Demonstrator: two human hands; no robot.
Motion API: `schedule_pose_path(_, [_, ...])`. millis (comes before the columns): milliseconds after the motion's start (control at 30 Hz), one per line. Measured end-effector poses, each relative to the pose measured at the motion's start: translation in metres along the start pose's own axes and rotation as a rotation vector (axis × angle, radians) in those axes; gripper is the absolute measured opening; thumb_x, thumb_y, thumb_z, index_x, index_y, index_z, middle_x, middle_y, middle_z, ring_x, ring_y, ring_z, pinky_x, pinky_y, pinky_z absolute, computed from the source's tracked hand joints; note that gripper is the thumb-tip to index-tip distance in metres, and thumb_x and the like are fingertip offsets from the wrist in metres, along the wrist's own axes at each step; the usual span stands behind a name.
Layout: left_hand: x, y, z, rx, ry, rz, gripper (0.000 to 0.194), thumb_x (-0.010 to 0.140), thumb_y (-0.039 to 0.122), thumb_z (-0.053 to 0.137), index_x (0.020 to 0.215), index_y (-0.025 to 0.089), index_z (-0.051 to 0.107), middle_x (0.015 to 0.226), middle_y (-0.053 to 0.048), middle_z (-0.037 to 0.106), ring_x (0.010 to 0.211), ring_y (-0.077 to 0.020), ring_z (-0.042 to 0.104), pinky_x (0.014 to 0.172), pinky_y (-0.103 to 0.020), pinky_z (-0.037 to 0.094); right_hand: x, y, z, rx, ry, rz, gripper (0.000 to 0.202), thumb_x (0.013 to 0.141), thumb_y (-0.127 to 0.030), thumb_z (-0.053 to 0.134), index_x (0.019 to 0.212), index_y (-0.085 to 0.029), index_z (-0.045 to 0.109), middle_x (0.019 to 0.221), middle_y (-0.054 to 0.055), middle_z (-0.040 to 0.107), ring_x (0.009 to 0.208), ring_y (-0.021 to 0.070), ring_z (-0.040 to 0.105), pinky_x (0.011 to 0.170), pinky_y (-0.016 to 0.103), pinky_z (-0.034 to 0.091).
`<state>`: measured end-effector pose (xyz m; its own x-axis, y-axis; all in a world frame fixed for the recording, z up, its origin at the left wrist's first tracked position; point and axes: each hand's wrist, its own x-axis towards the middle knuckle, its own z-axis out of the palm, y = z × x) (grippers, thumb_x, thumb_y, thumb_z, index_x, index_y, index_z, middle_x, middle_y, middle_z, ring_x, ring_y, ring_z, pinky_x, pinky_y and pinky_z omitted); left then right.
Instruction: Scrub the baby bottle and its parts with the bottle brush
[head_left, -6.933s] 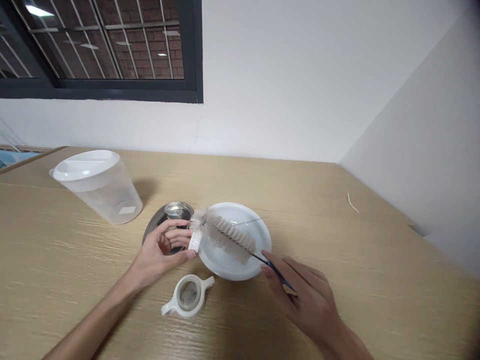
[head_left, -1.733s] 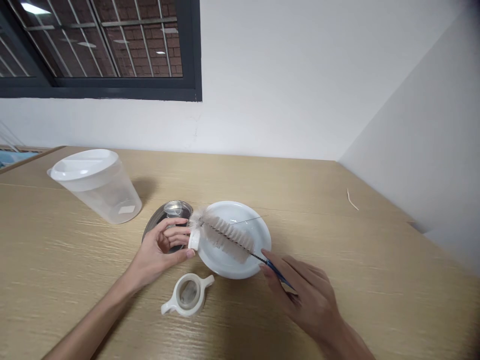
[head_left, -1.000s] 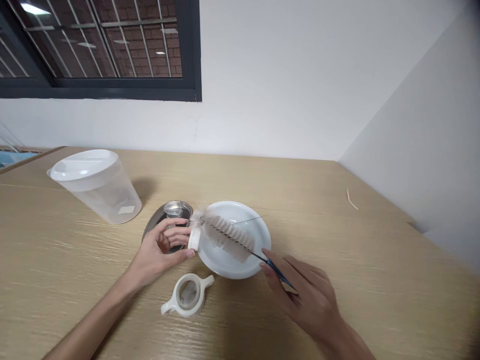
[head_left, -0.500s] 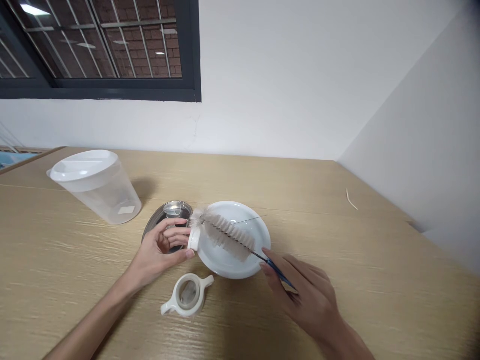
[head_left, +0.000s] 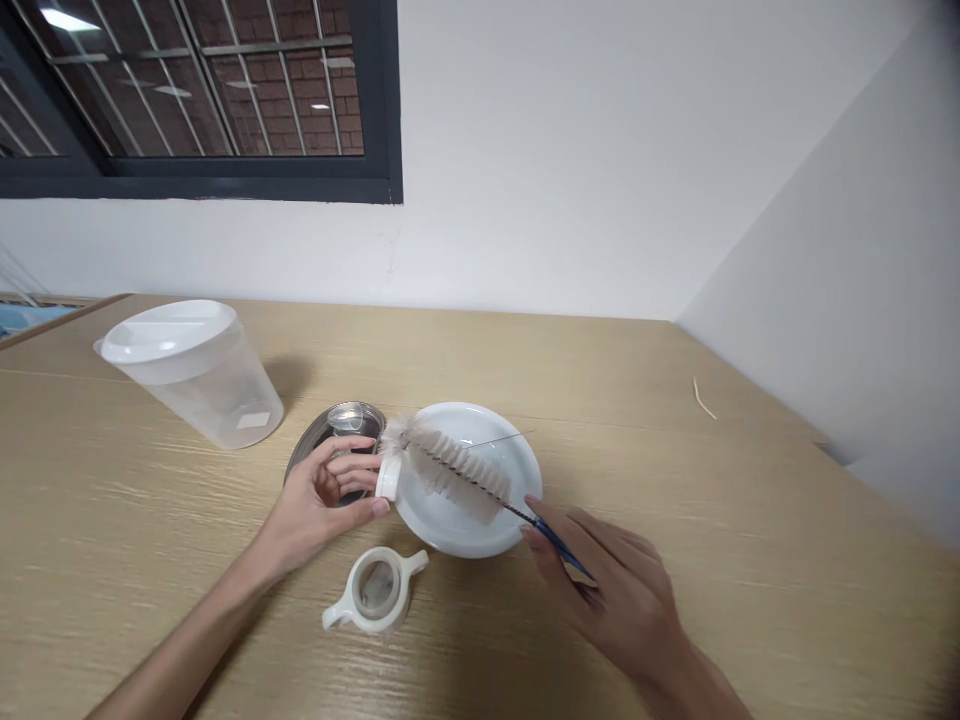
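1. Hardly anything has moved since the earlier frame: both hands, the brush [head_left: 457,475] and the dishes match it, apart from a slight shift of view.
2. Right hand [head_left: 615,580]: its grip is pinched closed on the brush's blue handle [head_left: 559,545], bristles slanting up over the white plate [head_left: 442,530] at mid-tabletop [head_left: 675,600].
3. Left hand [head_left: 319,510]: its grip is half curled, thumb and fingertips holding a small white piece [head_left: 388,478] at the plate's left rim. The bristle tip meets its top, as far as I can tell; how deep it goes is hidden.
4. I'd judge the step in hand as brushing that piece; the next move calls for a firm left pinch and small strokes from the right.
5. Nearer the tabletop's front sits a two-handled strainer [head_left: 376,590]; behind the left fingers, a metal lid [head_left: 300,455]; toward the far left corner, a lidded pitcher [head_left: 199,385].
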<state>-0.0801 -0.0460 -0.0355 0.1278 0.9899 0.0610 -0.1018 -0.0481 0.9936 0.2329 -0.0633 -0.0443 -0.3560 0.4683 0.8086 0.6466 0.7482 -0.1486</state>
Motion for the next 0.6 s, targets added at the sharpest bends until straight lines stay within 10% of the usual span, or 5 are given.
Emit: schedule_pose_path(600, [0.0006,-0.0018,-0.0006,-0.002,-0.001,0.008,0.059,0.068,0.012,0.087,0.118,0.019,0.057,0.104,-0.008,0.077,0.09,-0.0171,0.072,0.086,-0.032,0.057,-0.0004,0.0004,0.0009,-0.009,-0.006,0.002,0.03,0.09,-0.01,0.065,0.119,-0.013,0.064,0.069,0.0,0.065,0.054,0.0092,0.057,0.054,0.024,0.046])
